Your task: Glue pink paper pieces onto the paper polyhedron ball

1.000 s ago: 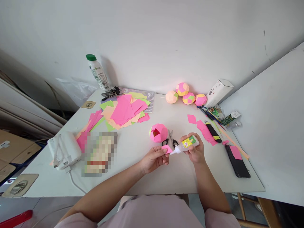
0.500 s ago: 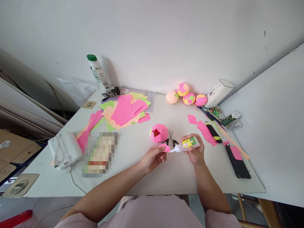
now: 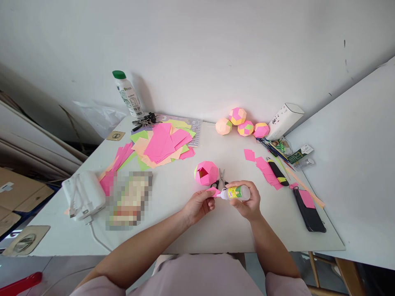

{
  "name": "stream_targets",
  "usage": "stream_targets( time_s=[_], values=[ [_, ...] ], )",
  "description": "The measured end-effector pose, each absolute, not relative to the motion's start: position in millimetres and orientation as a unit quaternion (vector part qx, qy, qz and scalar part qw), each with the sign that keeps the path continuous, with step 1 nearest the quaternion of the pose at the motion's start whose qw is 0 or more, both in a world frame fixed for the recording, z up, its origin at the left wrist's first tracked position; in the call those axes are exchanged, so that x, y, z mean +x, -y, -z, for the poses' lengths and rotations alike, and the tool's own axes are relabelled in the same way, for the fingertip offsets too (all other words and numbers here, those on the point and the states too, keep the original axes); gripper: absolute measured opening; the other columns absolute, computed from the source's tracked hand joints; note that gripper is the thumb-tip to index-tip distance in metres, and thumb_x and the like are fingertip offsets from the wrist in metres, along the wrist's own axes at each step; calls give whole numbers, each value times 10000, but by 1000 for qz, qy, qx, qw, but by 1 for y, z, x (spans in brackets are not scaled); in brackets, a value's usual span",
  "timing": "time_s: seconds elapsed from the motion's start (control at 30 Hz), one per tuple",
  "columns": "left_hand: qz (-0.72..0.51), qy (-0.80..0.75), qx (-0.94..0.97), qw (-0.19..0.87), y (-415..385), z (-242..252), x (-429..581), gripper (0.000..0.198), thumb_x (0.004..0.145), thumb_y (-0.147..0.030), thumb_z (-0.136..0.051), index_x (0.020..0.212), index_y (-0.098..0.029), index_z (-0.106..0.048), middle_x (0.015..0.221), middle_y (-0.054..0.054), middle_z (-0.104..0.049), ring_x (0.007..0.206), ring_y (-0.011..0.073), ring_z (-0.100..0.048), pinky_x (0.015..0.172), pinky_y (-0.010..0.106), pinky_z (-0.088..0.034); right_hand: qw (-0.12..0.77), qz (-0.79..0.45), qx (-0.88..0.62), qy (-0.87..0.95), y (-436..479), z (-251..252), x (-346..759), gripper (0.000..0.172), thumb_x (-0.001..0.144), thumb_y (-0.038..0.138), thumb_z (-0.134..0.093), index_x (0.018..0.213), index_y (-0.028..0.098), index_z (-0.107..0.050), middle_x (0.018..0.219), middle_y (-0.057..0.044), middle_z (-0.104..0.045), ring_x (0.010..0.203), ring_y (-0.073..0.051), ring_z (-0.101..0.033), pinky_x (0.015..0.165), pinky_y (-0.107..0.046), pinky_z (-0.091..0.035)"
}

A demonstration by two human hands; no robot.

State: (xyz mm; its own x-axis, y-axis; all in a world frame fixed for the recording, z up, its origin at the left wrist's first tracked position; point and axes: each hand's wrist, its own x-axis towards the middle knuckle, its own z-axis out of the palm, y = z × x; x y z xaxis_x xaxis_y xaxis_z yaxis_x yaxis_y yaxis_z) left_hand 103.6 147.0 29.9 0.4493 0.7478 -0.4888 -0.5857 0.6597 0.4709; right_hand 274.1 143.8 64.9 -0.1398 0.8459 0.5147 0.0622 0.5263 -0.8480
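My left hand (image 3: 201, 206) pinches a small pink paper piece (image 3: 215, 191) between thumb and fingers. Closed around a glue bottle (image 3: 237, 193) with a yellow and green label is my right hand (image 3: 249, 202). The bottle lies nearly level, its white nozzle pointing left at the paper piece; whether the tip touches cannot be made out. Just beyond my left hand sits a pink paper ball (image 3: 210, 172) with a dark opening in its front. Scissors (image 3: 221, 177) lie beside the ball, their handles partly hidden behind my hands.
Colored paper sheets (image 3: 160, 144) are heaped at the back left, near a white bottle (image 3: 128, 94). Several finished paper balls (image 3: 237, 116) stand along the wall. To the right lie pink paper pieces (image 3: 268, 172), a cutter (image 3: 277, 170) and a black case (image 3: 309, 211). A white charger (image 3: 84, 195) is left.
My right hand has shifted slightly left and turned the glue bottle, bringing its nozzle over to the pink paper piece. My left hand has barely moved.
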Motion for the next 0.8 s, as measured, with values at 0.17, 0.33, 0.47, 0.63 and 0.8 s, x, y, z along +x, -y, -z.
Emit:
stream_targets(
  time_s=[0.17,0.33,0.47,0.63,0.8],
  values=[
    [-395,-349,116,842,-147,-29,104,236,624,-254,-793,661,-118,-604,526,-51,-491,434,29,-394,449,181,-358,556,-336,-351,674,-144,-67,273,375,729,393,-742,1015,229,-562,920,-86,-722,837,-234,-692,693,-358,-565],
    [-393,-354,115,841,-147,-29,104,229,635,-248,-787,669,-111,-607,531,-45,-501,433,30,-403,450,184,-362,544,-312,-360,690,-143,-70,271,395,720,453,-734,997,226,-567,884,-90,-722,785,-232,-692,671,-366,-571],
    [-393,-354,115,841,-147,-29,104,214,645,-244,-780,671,-113,-613,518,-48,-490,433,32,-402,452,184,-360,544,-301,-368,691,-143,-71,272,377,727,434,-733,998,228,-569,878,-88,-725,774,-229,-693,659,-358,-566],
    [-390,-355,116,842,-147,-29,104,215,646,-246,-780,675,-112,-615,510,-49,-483,431,33,-403,454,185,-356,541,-302,-374,690,-143,-70,271,398,712,473,-733,982,229,-572,868,-87,-724,771,-233,-694,666,-366,-573],
    [-391,-354,118,842,-147,-29,104,239,630,-257,-793,671,-114,-607,509,-54,-477,435,32,-398,458,183,-354,543,-303,-369,691,-142,-70,271,376,723,438,-736,995,234,-576,880,-82,-726,760,-225,-693,654,-349,-570]
  ],
)
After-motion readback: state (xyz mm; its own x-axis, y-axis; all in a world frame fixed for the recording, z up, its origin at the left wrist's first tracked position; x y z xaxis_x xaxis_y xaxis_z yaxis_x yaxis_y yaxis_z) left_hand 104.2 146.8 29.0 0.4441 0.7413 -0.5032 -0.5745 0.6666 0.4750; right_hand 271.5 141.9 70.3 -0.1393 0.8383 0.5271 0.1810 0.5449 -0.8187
